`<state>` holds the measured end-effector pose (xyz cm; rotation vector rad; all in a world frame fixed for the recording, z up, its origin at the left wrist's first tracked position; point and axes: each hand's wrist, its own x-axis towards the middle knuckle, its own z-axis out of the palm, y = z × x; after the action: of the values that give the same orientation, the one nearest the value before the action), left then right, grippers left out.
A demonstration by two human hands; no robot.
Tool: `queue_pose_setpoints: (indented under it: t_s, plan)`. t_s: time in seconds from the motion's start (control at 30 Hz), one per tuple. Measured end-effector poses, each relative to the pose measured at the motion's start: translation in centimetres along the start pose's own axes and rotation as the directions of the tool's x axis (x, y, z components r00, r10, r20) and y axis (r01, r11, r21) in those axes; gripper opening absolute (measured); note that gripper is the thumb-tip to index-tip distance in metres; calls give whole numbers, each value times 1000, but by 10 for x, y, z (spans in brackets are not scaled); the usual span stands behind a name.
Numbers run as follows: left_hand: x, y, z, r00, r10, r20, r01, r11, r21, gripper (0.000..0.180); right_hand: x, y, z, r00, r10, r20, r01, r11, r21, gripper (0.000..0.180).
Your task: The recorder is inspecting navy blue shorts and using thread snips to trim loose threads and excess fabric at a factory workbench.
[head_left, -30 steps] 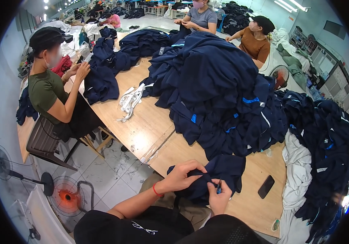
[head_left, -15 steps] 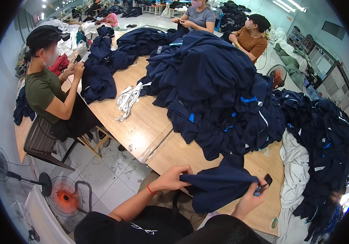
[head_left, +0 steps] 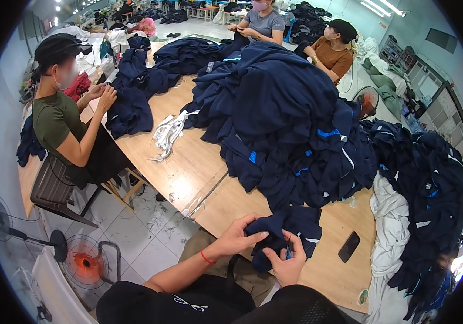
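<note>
pinching folded cloth between thumb and fingers, the person's left grip (head_left: 240,236) is narrow on the left part of a navy garment (head_left: 302,218), which lies at the near edge of the wooden counter (head_left: 331,275). the right grip (head_left: 289,262) is close beside it, curled around a small tool (head_left: 289,250) with blue on it; the tool is mostly hidden by the fingers, and it is hard to tell whether its tip touches the cloth. a pale strip shows on the garment's right side. to the right, well apart from the hands, a black phone (head_left: 349,247) lies flat on the bare wood. on the left, a fan (head_left: 85,263) with an orange centre stands over the tiled floor (head_left: 134,229).

beyond the garment rises a big heap of navy clothes (head_left: 280,102) with bright blue and white bits. white cloth (head_left: 389,216) hangs over the counter's right edge, with more navy garments (head_left: 431,189) beside it. left of the heap lies a bundle of white strips (head_left: 169,135).

farther left, a co-worker in a green top (head_left: 58,121) holds dark cloth in both hands. across the heap are two more people, one in grey (head_left: 264,24), one in brown (head_left: 335,56).
</note>
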<state>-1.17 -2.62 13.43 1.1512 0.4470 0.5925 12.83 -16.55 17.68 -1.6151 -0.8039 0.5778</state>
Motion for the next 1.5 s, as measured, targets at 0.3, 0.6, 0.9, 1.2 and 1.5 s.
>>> queue_pose_setpoints:
  t_s: [0.3,0.6,0.9,1.2,1.5]
  plan:
    - [1,4,-2,998,52,32,-51,998,-35,41,7,-8,-11,997,63,51,-58,995,-85,57]
    - [2,1,-3,999,43,15,-43,999,-26,41,6,12,-15,999,-18,-32,16,999,-46,33]
    - [2,-12,-2,892,272,-362,-93,893,441,25,-1,27,-26,997,38,66,-43,996,80,21]
    - [-7,-11,8,996,54,71,-63,990,123,17,-2,17,-26,994,-34,100,10,974,227,23]
    - [-5,0,19,953,286,103,-301,937,176,17,-1,-2,-8,984,-49,-173,68,992,106,22]
